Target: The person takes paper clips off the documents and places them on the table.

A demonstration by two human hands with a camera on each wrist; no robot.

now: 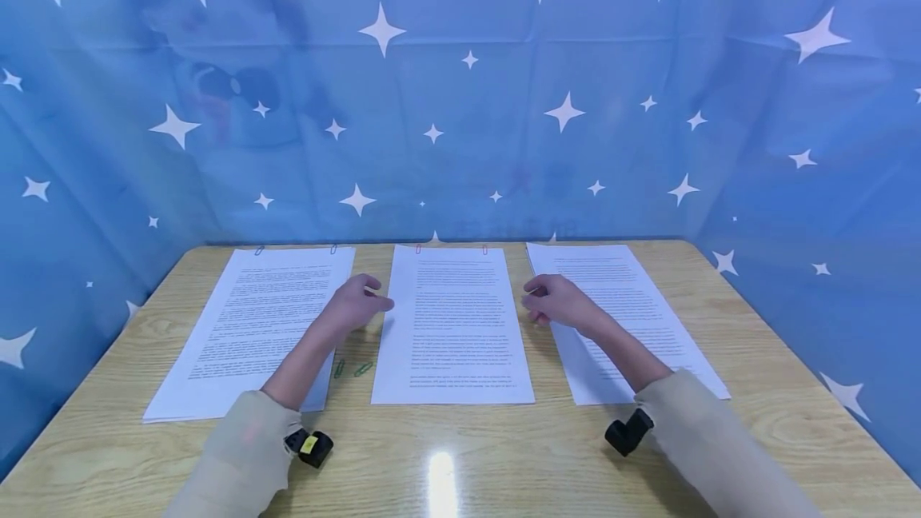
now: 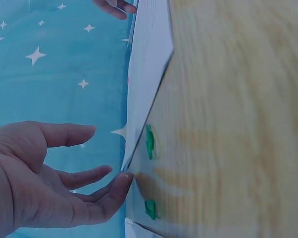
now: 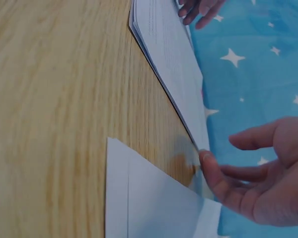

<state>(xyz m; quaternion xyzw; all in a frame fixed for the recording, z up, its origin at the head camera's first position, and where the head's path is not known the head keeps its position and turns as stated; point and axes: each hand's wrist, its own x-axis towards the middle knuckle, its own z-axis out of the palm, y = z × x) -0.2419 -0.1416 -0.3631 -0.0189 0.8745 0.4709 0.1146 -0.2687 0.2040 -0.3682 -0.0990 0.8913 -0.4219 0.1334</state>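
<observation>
A middle stack of printed paper (image 1: 460, 318) lies between the two hands, with a red paper clip (image 1: 418, 249) and a second red paper clip (image 1: 485, 249) on its top edge. At its left side is the left hand (image 1: 356, 304), thumb apart from loosely bent fingers, a fingertip close to the paper edge. The right hand (image 1: 561, 302) mirrors this at the right side; in the right wrist view its fingertip (image 3: 205, 157) meets or nearly meets the stack's edge. Neither hand grips anything. Two green paper clips (image 1: 363, 369) lie on the table below the left hand.
On the left lies another paper stack (image 1: 259, 326) with two blue paper clips (image 1: 333, 248) at its top. A third stack (image 1: 612, 302), slightly fanned, lies under the right forearm. A blue star-patterned curtain (image 1: 460, 142) borders the wooden table (image 1: 374, 462).
</observation>
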